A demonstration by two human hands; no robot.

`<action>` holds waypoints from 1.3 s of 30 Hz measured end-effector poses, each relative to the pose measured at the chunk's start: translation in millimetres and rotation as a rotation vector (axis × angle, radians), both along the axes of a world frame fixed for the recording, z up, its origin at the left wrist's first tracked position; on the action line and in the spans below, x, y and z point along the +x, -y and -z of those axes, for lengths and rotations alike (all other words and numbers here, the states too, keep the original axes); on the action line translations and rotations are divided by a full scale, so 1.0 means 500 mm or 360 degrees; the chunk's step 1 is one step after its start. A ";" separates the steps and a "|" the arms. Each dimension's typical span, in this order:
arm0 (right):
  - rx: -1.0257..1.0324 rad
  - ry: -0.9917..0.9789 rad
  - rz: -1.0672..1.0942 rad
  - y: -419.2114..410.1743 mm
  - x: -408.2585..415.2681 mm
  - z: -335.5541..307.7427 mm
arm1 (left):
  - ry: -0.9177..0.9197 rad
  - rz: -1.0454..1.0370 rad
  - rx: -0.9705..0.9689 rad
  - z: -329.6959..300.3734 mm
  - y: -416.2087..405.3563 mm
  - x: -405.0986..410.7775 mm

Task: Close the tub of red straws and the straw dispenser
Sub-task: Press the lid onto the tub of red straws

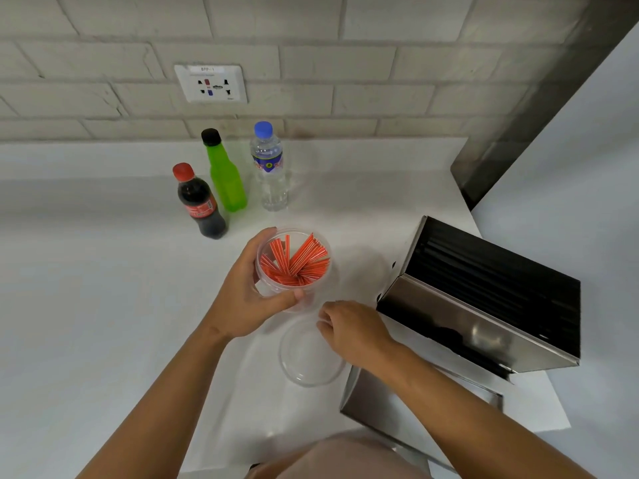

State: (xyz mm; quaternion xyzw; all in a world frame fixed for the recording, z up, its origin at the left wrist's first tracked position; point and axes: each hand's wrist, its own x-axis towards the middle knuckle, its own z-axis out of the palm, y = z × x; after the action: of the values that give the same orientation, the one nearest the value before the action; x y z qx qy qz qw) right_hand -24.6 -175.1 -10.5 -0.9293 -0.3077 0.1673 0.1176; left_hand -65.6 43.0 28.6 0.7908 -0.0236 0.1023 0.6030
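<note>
A clear round tub (323,271) full of red-and-white straws stands open on the white counter. My left hand (249,295) wraps around its left side and holds it. Its clear round lid (307,361) lies flat on the counter just in front of the tub. My right hand (349,326) rests on the lid's far right rim, fingers curled onto the edge. To the right stands the steel straw dispenser (484,305), open on top, with black straws inside. Its steel lid (366,399) lies on the counter under my right forearm.
A cola bottle (198,202), a green bottle (224,174) and a water bottle (271,167) stand behind the tub near the brick wall. A wall socket (211,84) is above them. The counter ends just right of the dispenser.
</note>
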 end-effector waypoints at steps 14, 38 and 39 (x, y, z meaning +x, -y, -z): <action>0.0326 -0.0032 0.0177 0.036 -0.019 -0.119 | 0.0072 0.0057 -0.0011 -0.052 0.021 -0.005; 0.1353 0.0461 0.0498 0.350 -0.031 -0.375 | 0.0036 0.0380 -0.0290 -0.162 0.279 0.049; 0.1347 0.0489 0.0473 0.352 -0.032 -0.371 | 0.0032 0.0391 -0.0296 -0.162 0.291 0.051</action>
State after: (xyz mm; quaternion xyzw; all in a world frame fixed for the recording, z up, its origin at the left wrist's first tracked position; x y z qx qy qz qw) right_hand -40.5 -350.9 175.1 -0.8476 -0.2263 -0.1308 0.4618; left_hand -40.1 -102.4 109.8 0.7217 -0.1168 0.0375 0.6812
